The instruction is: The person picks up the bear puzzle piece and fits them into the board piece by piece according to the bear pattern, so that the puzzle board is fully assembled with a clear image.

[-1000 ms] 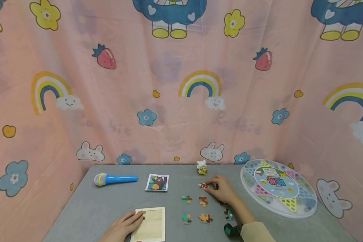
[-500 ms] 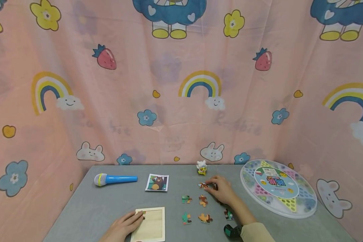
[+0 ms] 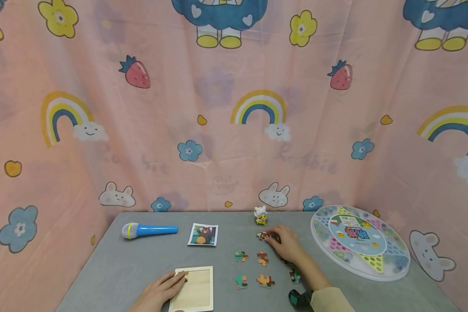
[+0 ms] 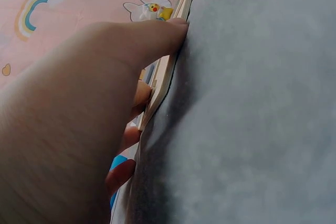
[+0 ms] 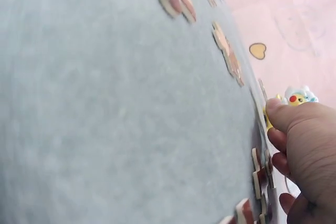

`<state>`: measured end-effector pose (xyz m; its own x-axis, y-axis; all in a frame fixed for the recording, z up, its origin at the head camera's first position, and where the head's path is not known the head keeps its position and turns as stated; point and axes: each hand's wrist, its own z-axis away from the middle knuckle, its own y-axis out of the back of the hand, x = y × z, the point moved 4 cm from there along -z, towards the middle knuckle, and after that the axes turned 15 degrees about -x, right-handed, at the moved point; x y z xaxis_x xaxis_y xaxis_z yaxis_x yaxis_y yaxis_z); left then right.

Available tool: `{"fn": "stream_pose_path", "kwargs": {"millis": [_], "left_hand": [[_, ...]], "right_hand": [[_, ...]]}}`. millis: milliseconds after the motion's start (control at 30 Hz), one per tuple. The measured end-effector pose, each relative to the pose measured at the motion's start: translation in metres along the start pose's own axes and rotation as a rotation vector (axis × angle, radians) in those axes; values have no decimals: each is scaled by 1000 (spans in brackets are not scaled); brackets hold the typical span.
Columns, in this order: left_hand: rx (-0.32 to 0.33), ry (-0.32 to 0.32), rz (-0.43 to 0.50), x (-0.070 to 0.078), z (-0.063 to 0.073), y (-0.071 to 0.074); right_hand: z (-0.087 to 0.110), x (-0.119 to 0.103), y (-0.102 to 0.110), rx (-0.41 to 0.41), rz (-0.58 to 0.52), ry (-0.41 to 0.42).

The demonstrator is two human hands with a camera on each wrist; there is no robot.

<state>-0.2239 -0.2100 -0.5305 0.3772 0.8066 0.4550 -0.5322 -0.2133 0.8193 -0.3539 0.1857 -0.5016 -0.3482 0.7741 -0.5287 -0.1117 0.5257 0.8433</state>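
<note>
A pink fabric backdrop (image 3: 218, 130) printed with 3 rainbows (image 3: 258, 100), 2 strawberries (image 3: 138, 74) and blue flowers (image 3: 190, 151) hangs in soft folds behind a grey table (image 3: 113, 268).

Tray (image 3: 192, 290) is pale bare wood, looks smooth and matt. Puzzle pieces (image 3: 265, 281) look like wood too, raw light edges with a smooth printed face. Mic (image 3: 156, 229) has a shiny blue plastic handle, and the little figurine (image 3: 261, 215) is glossy plastic as well. Board (image 3: 359, 242) seems to be smooth, clearish plastic. Card (image 3: 203, 235) looks like printed paper. Curtain (image 3: 160, 108) is thin creased cloth, tabletop (image 3: 140, 260) flat matt grey, sleeve (image 3: 331, 299) matt fabric.
</note>
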Motion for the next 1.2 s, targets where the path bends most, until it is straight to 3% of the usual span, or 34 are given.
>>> {"fn": "stream_pose_path", "kwargs": {"millis": [333, 1200], "left_hand": [[1, -13, -1, -1, 0, -1], [22, -27, -29, -4, -1, -2]], "right_hand": [[0, -11, 3, -4, 10, -8], [16, -100, -11, 89, -35, 147]]}}
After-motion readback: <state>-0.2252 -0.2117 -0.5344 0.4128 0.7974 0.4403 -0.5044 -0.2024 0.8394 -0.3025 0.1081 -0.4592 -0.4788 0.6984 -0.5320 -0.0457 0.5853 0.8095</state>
